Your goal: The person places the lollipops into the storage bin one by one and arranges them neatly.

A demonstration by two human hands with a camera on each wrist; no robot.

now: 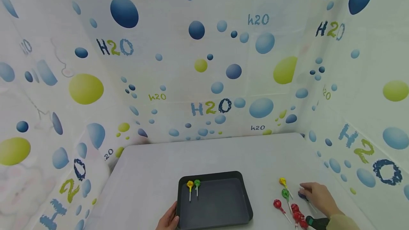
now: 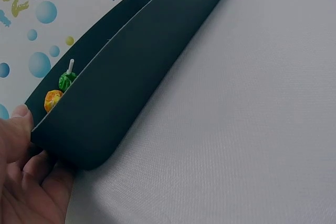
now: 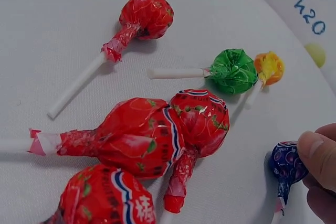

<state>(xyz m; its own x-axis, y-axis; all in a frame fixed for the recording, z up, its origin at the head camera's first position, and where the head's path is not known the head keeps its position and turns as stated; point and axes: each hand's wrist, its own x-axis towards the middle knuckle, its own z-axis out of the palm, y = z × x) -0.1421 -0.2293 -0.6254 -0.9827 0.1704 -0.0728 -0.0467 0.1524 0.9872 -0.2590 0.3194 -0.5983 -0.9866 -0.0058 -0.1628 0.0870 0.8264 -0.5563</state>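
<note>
My left hand (image 1: pixel 168 218) grips the left rim of a dark grey baking tray (image 1: pixel 220 176), thumb on top and fingers below in the left wrist view. Inside the tray, at its far left, lie a yellow lollipop (image 1: pixel 190 184) and a green lollipop (image 1: pixel 197 183), sticks toward me. Over to the right, my right hand (image 1: pixel 319 196) pinches the head of a dark blue lollipop (image 3: pixel 286 163) between thumb and fingers, its white stick pointing down in the right wrist view. Close by lie a green lollipop (image 3: pixel 234 72), a yellow lollipop (image 3: pixel 270 67) and several red lollipops (image 3: pixel 139 137).
A white cloth covers the table (image 1: pixel 153 173). Printed curtains (image 1: pixel 172 74) with blue and green dots and H2O lettering stand behind the table and on both sides. One red lollipop (image 1: pixel 277 203) lies apart from the red cluster, nearer the tray.
</note>
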